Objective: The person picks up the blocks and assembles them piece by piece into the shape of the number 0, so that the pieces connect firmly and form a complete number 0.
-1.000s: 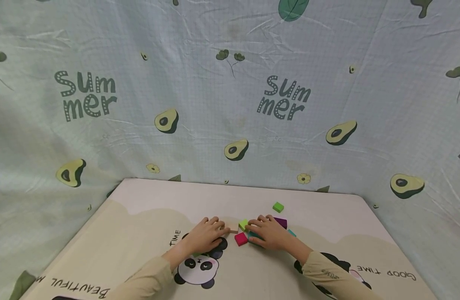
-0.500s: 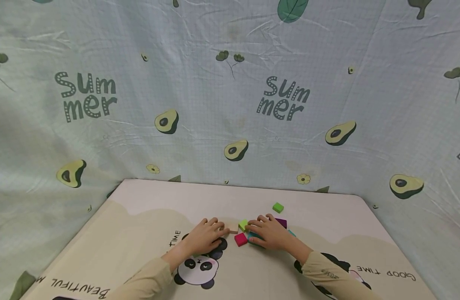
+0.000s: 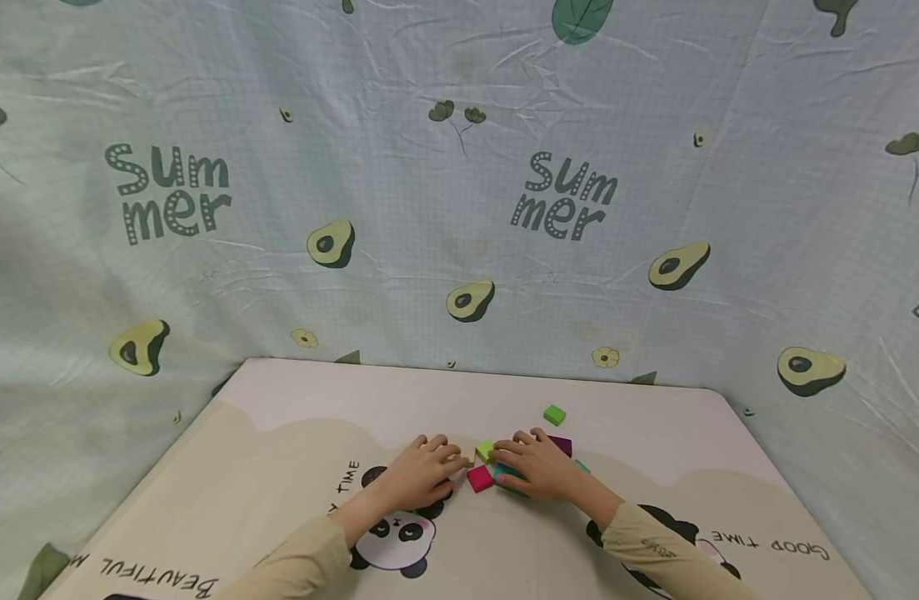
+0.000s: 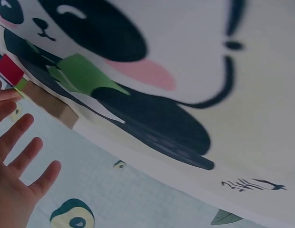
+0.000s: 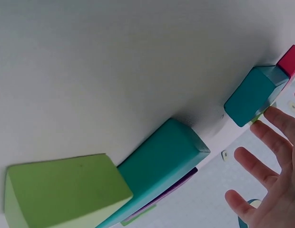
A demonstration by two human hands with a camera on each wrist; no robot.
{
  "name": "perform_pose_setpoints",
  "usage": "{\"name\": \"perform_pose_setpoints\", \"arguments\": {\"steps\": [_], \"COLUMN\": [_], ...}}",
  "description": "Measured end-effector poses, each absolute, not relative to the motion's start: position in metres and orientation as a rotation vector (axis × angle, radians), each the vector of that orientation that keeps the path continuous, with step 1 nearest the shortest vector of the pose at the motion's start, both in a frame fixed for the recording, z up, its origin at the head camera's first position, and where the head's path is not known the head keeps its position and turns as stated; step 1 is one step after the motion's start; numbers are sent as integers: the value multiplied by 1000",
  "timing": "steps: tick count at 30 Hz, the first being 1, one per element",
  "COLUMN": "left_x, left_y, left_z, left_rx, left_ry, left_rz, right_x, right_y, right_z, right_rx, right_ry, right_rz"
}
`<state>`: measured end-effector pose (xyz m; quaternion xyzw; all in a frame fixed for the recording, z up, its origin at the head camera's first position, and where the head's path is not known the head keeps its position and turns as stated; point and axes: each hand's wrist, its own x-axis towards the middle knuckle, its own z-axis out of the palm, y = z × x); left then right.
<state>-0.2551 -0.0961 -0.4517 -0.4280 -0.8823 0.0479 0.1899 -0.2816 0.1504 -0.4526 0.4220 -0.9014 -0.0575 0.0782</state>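
My left hand (image 3: pixel 427 472) is over the tabletop, fingers spread, covering most of the tan block (image 4: pixel 50 104) in the head view. In the left wrist view, that block lies beyond the fingertips of the left hand (image 4: pixel 16 175), and no grip on it shows. My right hand (image 3: pixel 541 467) lies low over a teal block (image 3: pixel 509 478), its fingers loosely extended; in the right wrist view they are beside the teal block (image 5: pixel 254 95). Between the hands sit a red block (image 3: pixel 480 478) and a lime-green block (image 3: pixel 485 452).
A green block (image 3: pixel 554 415) lies farther back. Behind the right hand are a purple block (image 3: pixel 561 446) and a sliver of another teal block (image 3: pixel 582 466). In the right wrist view, a large green block (image 5: pixel 66 187) stands near the long teal block (image 5: pixel 159 156). A printed cloth (image 3: pixel 399 183) hangs behind the table.
My left hand has shifted right, towards the red block, and now hides most of the tan block. The right hand has barely moved.
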Motion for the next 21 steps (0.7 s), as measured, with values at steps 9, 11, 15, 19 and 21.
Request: {"name": "perform_pose_setpoints", "arguments": {"steps": [9, 11, 15, 19, 21], "left_x": [-248, -247, -246, -245, -244], "left_y": [-80, -78, -78, -79, -79], "left_z": [-448, -449, -452, -454, -454], "left_rx": [-1339, -1348, -1352, -1364, -1368], "left_ry": [-2432, -2430, -2451, -2503, -2518], "left_rz": [157, 189, 251, 250, 238], "right_x": [-280, -279, -278, -277, -277], "right_y": [151, 150, 149, 148, 148], "right_z": [-452, -451, -449, -449, -449], "right_rx": [1278, 1275, 1274, 1274, 1275], "right_ry": [-2698, -2708, -2721, -2737, -2739], "right_rz": [-127, -132, -124, -120, -115]}}
